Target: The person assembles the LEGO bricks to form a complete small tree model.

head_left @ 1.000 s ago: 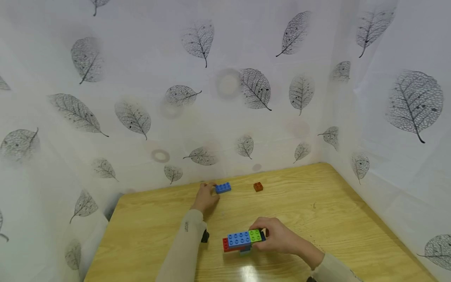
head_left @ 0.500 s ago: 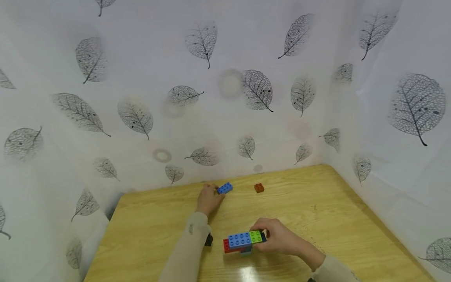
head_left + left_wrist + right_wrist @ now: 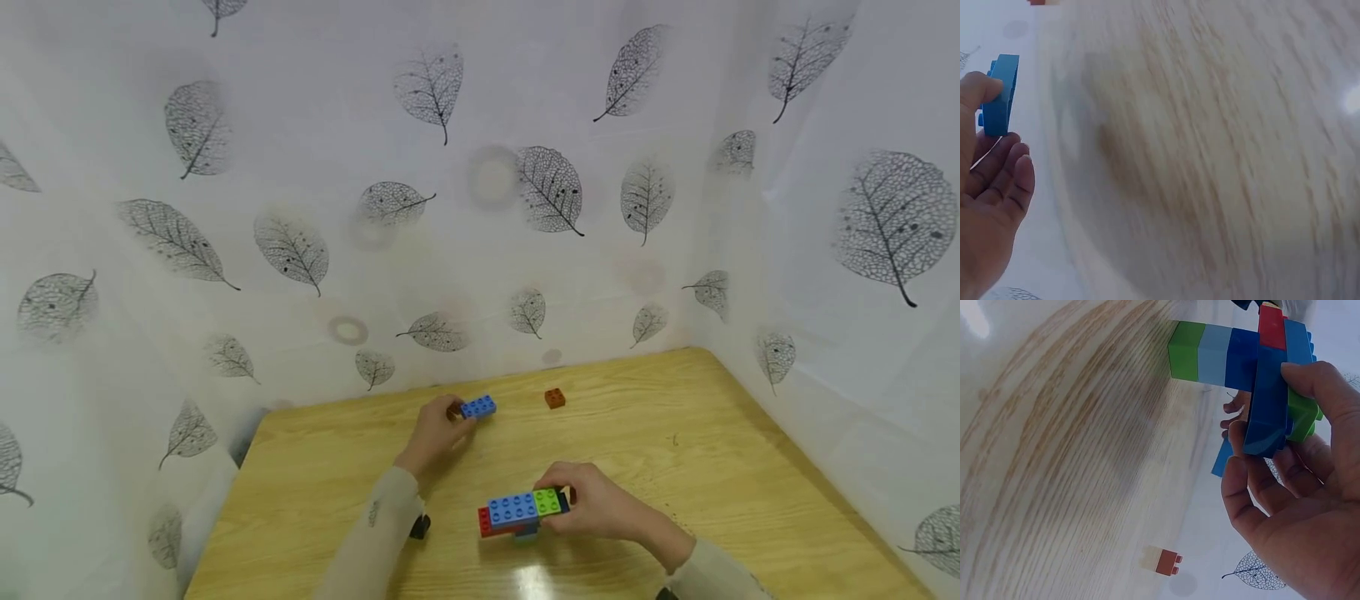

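Observation:
My left hand (image 3: 435, 433) pinches a blue building brick (image 3: 480, 407) with two rows of studs, near the table's far edge. In the left wrist view the thumb lies on one face of that brick (image 3: 1001, 103) and fingers are behind it. My right hand (image 3: 596, 506) grips the right end of a brick build (image 3: 512, 508) in front of me. Light blue and lime green bricks top it, over red and dark blue ones. The right wrist view shows its stem of dark blue, pale blue and green bricks (image 3: 1213, 353), with my thumb against the upper part.
A small reddish-brown brick (image 3: 555, 398) lies near the back of the wooden table (image 3: 315, 475), right of the blue brick. White leaf-print sheeting (image 3: 480, 250) hangs behind and at both sides of the table.
My left hand has taken hold of the blue brick, which turned a little and now sits slightly nearer me. The right hand and the brick build have stayed in place.

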